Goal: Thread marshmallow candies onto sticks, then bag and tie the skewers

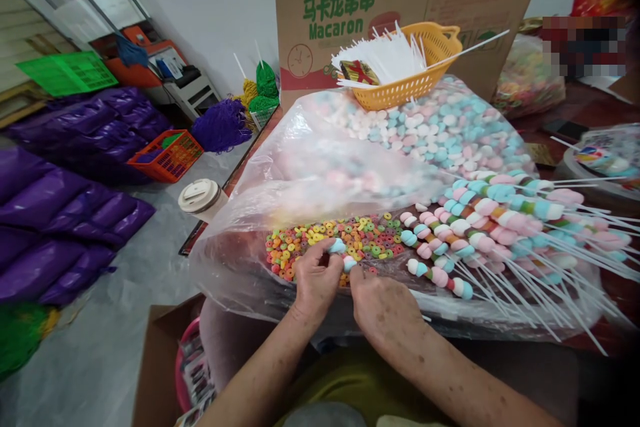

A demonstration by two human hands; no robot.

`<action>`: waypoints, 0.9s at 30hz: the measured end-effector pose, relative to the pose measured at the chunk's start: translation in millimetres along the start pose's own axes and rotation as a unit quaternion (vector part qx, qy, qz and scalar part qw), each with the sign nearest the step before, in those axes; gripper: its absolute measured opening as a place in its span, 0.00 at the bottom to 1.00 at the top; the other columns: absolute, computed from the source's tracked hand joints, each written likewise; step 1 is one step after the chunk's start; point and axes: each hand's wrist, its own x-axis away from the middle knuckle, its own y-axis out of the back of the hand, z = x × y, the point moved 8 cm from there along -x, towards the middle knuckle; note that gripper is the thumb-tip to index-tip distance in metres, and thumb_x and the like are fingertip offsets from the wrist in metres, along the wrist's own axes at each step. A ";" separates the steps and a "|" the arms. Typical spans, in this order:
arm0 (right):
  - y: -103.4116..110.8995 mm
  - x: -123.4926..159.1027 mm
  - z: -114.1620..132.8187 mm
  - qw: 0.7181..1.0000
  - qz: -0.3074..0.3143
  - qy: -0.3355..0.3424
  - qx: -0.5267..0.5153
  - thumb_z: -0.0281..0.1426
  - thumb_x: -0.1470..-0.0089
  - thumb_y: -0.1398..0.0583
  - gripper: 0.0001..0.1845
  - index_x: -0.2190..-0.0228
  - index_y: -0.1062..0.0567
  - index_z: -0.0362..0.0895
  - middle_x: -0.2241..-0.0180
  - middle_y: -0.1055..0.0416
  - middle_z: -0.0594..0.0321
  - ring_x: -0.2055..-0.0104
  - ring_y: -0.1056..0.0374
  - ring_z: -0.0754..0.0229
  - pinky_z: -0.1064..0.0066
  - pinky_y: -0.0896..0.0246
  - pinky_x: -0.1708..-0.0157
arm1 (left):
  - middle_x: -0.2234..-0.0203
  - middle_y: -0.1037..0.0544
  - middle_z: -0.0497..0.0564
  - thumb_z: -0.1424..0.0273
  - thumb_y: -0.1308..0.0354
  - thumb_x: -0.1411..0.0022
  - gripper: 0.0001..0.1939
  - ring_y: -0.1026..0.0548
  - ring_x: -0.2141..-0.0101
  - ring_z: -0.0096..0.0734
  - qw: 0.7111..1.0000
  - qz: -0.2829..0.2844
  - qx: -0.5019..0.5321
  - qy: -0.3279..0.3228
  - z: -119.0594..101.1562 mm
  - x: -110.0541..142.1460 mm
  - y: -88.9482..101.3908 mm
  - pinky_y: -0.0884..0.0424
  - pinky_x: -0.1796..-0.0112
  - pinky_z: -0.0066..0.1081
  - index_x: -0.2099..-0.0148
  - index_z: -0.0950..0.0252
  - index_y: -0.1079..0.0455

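A blue-and-white marshmallow [337, 245] is pinched between the thumb and fingers of my left hand [316, 283]. My right hand [385, 310] is closed beside it, with a second marshmallow [349, 263], pink, white and blue, at its fingertips. A short white stick end [427, 318] shows past the right hand; most of that stick is hidden in the fist. Both hands are over coloured ring candies [320, 235] spread on clear plastic sheeting [225, 280]. To the right lies a finished-looking marshmallow skewer [440, 277], with a pile of skewers [495, 213] behind it.
Loose pastel marshmallows [435, 133] lie under and on the plastic farther back. A yellow basket [400, 95] of white sticks [385, 57] stands before a cardboard box [330, 33]. A lidded cup [203, 197] is at the table's left edge. Purple bags [60, 213] fill the floor at left.
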 end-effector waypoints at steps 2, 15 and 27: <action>-6.2 -4.7 -3.2 1.000 0.015 0.004 -0.016 0.20 0.47 0.51 0.10 0.67 0.31 0.40 0.74 0.27 0.53 0.72 0.29 0.58 0.74 0.46 0.75 | 0.67 0.21 0.50 0.74 0.45 0.51 0.13 0.24 0.68 0.31 1.000 0.015 0.019 0.001 0.7 -2.4 -1.7 0.28 0.65 0.29 0.61 0.62 0.26; -17.4 -8.0 -20.4 0.998 -0.011 0.020 -0.051 0.23 0.44 0.54 0.14 0.68 0.30 0.40 0.69 0.29 0.55 0.66 0.32 0.57 0.71 0.50 0.71 | 0.72 0.22 0.47 0.75 0.46 0.51 0.12 0.26 0.73 0.27 0.995 0.079 0.032 0.047 13.6 -3.8 -10.6 0.30 0.69 0.26 0.63 0.63 0.26; -26.4 -22.8 -66.1 0.969 -0.111 0.045 -0.214 0.32 0.42 0.55 0.16 0.75 0.32 0.43 0.77 0.31 0.61 0.75 0.37 0.62 0.73 0.49 0.73 | 0.78 0.25 0.50 0.68 0.41 0.52 0.07 0.28 0.70 0.36 0.980 0.109 -0.163 -0.020 -23.2 -37.6 3.2 0.35 0.63 0.30 0.68 0.61 0.25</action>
